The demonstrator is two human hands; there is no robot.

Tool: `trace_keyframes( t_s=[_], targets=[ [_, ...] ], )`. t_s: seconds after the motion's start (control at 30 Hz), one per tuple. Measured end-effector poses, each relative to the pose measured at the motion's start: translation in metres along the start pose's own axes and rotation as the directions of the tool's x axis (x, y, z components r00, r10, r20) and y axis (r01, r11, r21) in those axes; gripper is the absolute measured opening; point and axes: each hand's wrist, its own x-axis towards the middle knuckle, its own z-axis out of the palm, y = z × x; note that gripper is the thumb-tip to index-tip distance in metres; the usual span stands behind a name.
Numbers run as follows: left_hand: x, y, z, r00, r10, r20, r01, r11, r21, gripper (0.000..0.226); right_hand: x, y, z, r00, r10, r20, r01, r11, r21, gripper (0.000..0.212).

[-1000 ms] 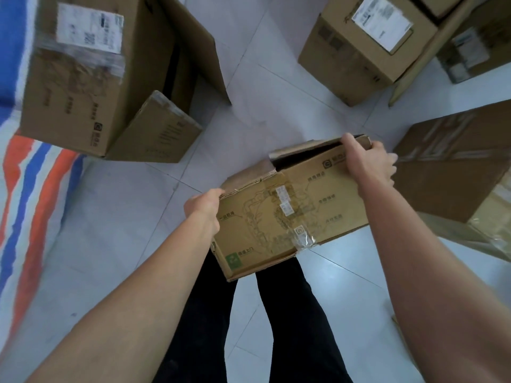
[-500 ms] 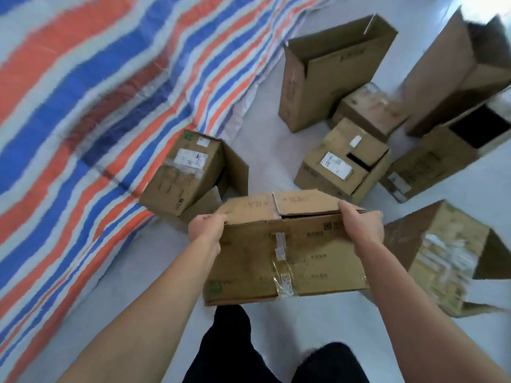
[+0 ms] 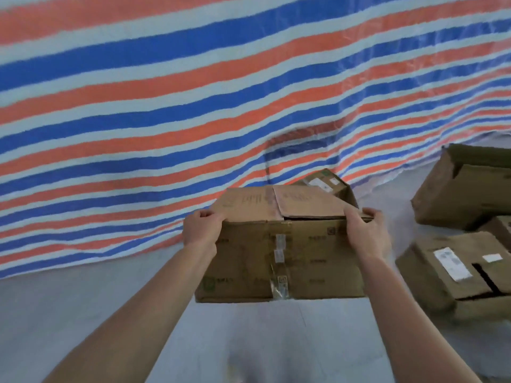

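Observation:
I hold a brown cardboard box (image 3: 279, 258) in the air in front of me, level, with its top flaps folded down and torn clear tape down its front. My left hand (image 3: 200, 230) grips its upper left corner, fingers curled over the top edge. My right hand (image 3: 366, 233) grips its upper right corner the same way. The box's far side and bottom are hidden.
A red, blue and white striped tarp (image 3: 193, 106) fills the space ahead and to the left. Another box (image 3: 326, 185) lies just behind the held one. At the right lie an open box (image 3: 467, 189) and a labelled box (image 3: 453, 275) on the grey floor (image 3: 69, 313).
My view has swung up and left from the floor toward the tarp. The box has risen and levelled out. Both hands keep their hold on its top corners.

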Motion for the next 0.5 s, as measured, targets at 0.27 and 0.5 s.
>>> trace_keyframes(
  t_s=[0.27, 0.5],
  targets=[
    [0.036, -0.024, -0.274, 0.94, -0.037, -0.339, -0.034, 0.979, -0.201, 0.018, -0.181, -0.088, 0.155, 0.922, -0.291, 0.257, 0.322, 0.943, -0.086, 0.037],
    [0.091, -0.11, -0.527, 0.826, -0.179, -0.535, -0.016, 0.941, -0.338, 0.015, -0.371, -0.128, 0.351, 0.76, -0.467, 0.451, 0.54, 0.841, -0.038, 0.031]
  ],
)
